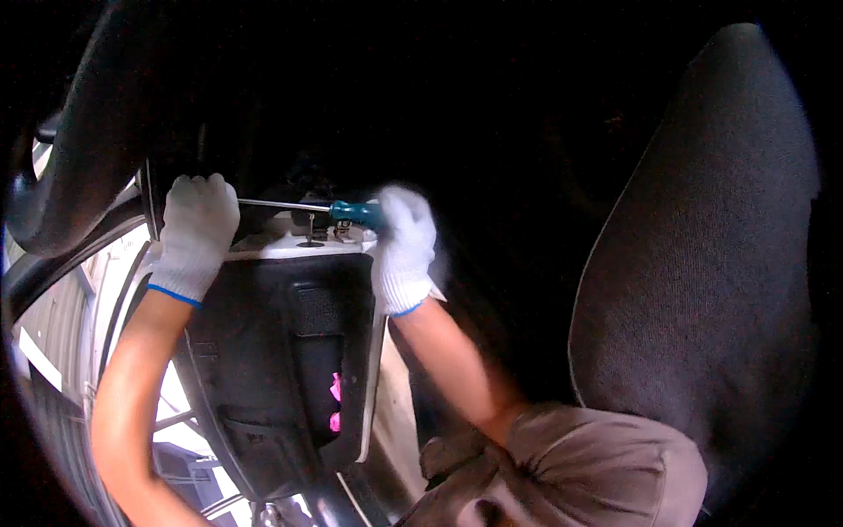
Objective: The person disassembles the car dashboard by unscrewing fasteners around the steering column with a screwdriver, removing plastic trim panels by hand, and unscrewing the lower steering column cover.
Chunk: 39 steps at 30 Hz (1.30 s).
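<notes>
Vehicle interior, most of upper & mid view too black to read. Dark ribbed-fabric seat (694, 246) on R side, biggest thing, pale seam line down its near edge. Next, black door panel (255, 369), lower L of ctr, w/ pocket & recess moulded in; white frame edge (376, 360) along its R side, continuing across its top. Grey-brown garment (606, 465), lower R, creased. Dark curved trim (88, 167), upper L; exact part unclear. Bright daylight past the panel, far L, w/ ribbed wall (53, 351).

Bare L forearm (132, 395) rises from lower edge, bent; bare R forearm (457, 360) angles up-L from the garment. Both hands in white knit gloves, blue trim at cuffs.

L hand (199, 230): fingers curled, back of glove to cam, at far end of shaft; tip hidden, can't tell if it pinches the metal or just steadies there. R hand (406, 233): wrapped round hdl of screwdriver, glove slightly blurred.

Screwdriver (356, 213): teal hdl, thin bright shaft, roughly level btwn the two hands, just above top edge of door panel. Small metal fittings (312, 233) just below shaft. Smallest: pink bits (335, 386) in panel recess, kind unclear.
</notes>
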{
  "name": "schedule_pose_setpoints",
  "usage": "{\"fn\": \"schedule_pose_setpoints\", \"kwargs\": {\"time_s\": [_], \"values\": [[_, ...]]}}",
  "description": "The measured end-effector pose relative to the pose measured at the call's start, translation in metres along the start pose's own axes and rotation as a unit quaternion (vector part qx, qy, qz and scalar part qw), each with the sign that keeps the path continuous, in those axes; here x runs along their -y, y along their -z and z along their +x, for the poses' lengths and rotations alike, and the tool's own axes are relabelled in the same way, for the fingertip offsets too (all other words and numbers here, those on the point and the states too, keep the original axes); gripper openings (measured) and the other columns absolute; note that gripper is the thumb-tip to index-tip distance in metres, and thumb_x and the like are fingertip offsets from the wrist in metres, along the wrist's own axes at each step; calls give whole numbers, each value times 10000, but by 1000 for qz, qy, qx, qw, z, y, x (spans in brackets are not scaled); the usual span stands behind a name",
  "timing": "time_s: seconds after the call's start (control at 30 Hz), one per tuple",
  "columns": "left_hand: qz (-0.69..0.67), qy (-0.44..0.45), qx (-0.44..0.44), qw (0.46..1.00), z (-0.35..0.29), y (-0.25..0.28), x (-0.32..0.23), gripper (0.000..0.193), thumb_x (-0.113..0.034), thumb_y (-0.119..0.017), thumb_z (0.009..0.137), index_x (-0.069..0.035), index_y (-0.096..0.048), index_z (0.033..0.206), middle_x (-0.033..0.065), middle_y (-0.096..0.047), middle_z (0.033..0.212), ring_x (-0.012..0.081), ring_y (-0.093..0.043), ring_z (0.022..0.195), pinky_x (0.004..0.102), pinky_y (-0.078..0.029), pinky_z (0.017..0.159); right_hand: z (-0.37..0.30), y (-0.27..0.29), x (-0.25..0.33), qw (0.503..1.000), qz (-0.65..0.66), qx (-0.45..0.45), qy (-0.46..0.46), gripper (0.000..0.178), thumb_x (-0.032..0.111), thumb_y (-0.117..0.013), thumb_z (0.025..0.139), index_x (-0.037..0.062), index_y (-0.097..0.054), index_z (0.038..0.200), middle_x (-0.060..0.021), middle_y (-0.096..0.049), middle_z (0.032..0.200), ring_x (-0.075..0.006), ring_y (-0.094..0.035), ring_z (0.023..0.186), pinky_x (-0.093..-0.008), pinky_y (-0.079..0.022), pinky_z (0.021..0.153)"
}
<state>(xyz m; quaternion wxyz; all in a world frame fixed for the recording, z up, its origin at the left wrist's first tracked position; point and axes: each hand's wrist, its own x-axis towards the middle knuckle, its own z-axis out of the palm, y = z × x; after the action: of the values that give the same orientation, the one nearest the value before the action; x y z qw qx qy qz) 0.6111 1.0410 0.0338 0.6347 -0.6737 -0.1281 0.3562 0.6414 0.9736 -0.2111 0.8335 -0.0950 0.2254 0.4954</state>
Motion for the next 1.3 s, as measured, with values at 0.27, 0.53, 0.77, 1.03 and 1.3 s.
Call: {"fn": "schedule_pose_setpoints", "kwargs": {"time_s": [0.27,0.53,0.77,1.03,1.3], "values": [[14,-10,-6,1000,-2,4,14,63,-124,-627,829,-85,-658,790,78,-634,757,256,-635,736,379,-501,724,-5,-13,0,996,77,-39,13,184,133,-663,927,34,-620,1076,-66,-650,899,-119,-610,712,-224,-479,517],[33,-42,10,999,8,13,1,58,-113,-636,801,-73,-673,779,95,-641,785,263,-648,762,379,-501,717,4,-13,25,991,125,-38,16,171,171,-665,955,82,-587,1078,-40,-645,844,-82,-544,556,-205,-422,429],[12,-15,68,998,7,-10,-3,88,-114,-597,858,-89,-681,854,123,-659,975,301,-646,982,417,-518,866,2,-25,26,987,153,-30,29,175,180,-667,961,78,-586,1077,-34,-639,868,-74,-563,629,-190,-440,475],[-27,-11,12,1000,13,-6,-10,132,-161,-565,921,-59,-645,894,138,-639,947,302,-611,940,400,-523,801,12,-43,39,980,199,-28,0,203,199,-663,968,68,-578,1098,-49,-631,864,-75,-535,552,-192,-434,436],[83,-65,49,993,16,4,3,241,-249,-525,986,-41,-634,1040,139,-647,1070,333,-605,1070,434,-509,900,21,-60,56,972,231,-19,49,195,199,-646,975,69,-578,1104,-38,-627,846,-74,-549,555,-198,-448,451]]}}
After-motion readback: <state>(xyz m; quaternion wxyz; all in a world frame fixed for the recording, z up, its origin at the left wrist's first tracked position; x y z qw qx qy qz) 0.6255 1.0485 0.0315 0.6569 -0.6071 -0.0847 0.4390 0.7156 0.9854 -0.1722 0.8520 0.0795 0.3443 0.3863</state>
